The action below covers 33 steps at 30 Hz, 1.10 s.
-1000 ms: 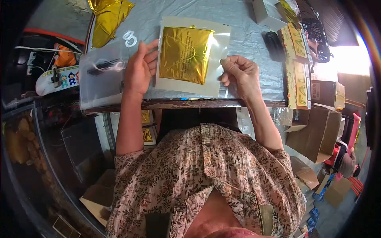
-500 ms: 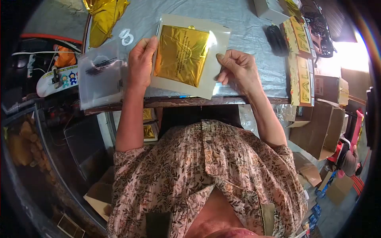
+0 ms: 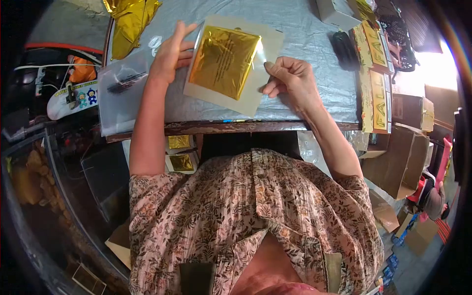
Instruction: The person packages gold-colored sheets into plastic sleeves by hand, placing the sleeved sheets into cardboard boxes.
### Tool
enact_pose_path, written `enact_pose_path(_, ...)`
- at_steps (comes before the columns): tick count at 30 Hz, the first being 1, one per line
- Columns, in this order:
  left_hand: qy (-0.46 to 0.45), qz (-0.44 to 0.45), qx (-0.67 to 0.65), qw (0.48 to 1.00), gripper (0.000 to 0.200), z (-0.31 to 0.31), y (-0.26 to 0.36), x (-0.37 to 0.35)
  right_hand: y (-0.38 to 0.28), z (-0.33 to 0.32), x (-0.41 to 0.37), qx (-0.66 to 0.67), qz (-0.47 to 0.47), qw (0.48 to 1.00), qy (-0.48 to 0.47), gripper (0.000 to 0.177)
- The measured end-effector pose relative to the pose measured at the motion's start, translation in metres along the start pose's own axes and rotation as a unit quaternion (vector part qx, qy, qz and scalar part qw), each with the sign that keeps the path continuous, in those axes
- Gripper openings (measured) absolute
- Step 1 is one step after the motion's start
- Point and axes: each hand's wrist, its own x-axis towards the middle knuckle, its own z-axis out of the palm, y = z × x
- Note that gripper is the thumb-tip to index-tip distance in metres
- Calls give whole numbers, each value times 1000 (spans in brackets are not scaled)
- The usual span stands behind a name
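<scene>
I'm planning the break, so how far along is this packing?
Done, it seems: the gold packet sits inside its clear bag. In hand: the right hand pinches that bag; the left hand is open beside it. Remaining: perhaps closing it; I can't tell if it's sealed.

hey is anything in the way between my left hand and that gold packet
Nothing loose is visible between the left hand and the gold packet; only the pale plastic border around the packet lies there. The right hand pinches that border's far side, so it looks out of the way.
</scene>
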Motion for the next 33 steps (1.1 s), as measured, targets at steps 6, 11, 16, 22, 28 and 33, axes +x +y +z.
enact_pose_path(6, -84, 105, -41, 990, 50, 18, -10, 24, -5, 10, -3, -9, -5, 1000, -10, 22)
enact_pose_path(11, -37, 111, -62, 991, 38, 25, -16, 25, 5, 2, 2, -5, 0, 1000, -14, 25)
enact_pose_path(16, -35, 117, -51, 991, 35, 26, -18, 21, 5, 0, -2, 5, -2, 1000, -10, 26)
enact_pose_path(22, 30, 196, -5, 980, 37, 37, 8, -19, -4, 7, -24, -100, -53, 993, 35, 26)
enact_pose_path(28, -51, 203, -70, 975, 44, 42, 41, -53, -8, 7, -46, -137, -130, 982, 27, 23)
enact_pose_path(33, -26, 235, -84, 968, 44, 46, 39, -59, -11, 14, -51, -149, -171, 973, 46, 25)
